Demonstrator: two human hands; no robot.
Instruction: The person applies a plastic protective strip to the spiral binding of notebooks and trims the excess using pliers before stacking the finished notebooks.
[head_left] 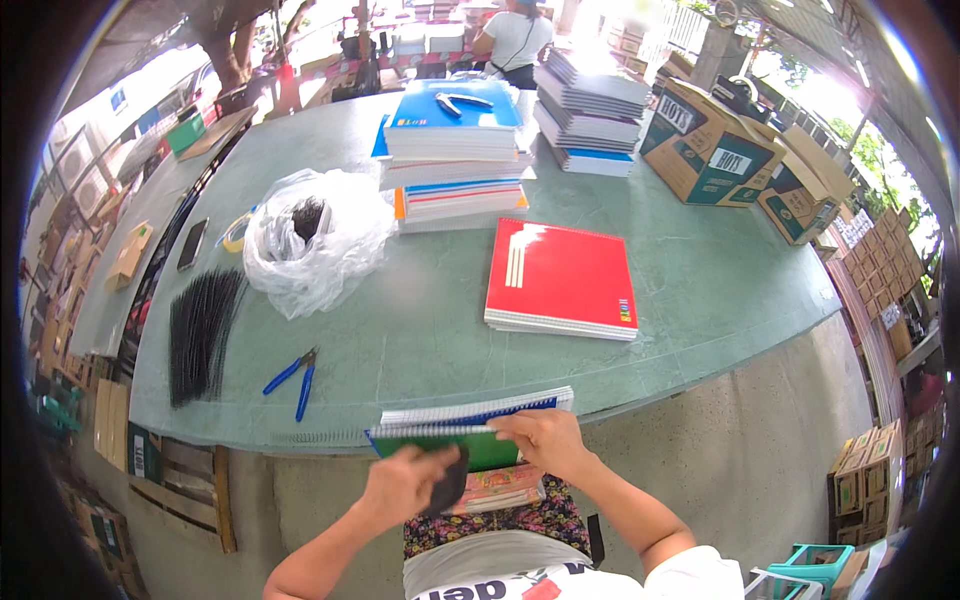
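Note:
At the table's near edge stands a notebook (490,457) with a green cover and punched white pages, tilted toward me. My right hand (545,442) pinches its upper right edge. Over its lower left part, my left hand (405,487) is bent and smeared by motion. A dark pad-like piece (451,482) shows at its fingers; I cannot make out whether it is worn or held. From the notebook's left end a thin black spiral coil (322,437) sticks out along the table edge. Behind the green cover lie more white pages (480,407) with a blue strip.
Blue-handled cutters (294,383) and black spiral coils (203,335) lie left, near a plastic bag (318,243) and a phone (193,244). A red notebook stack (560,275) is ahead. Taller stacks (455,140) and cartons (711,142) stand farther back. A person (516,42) stands beyond.

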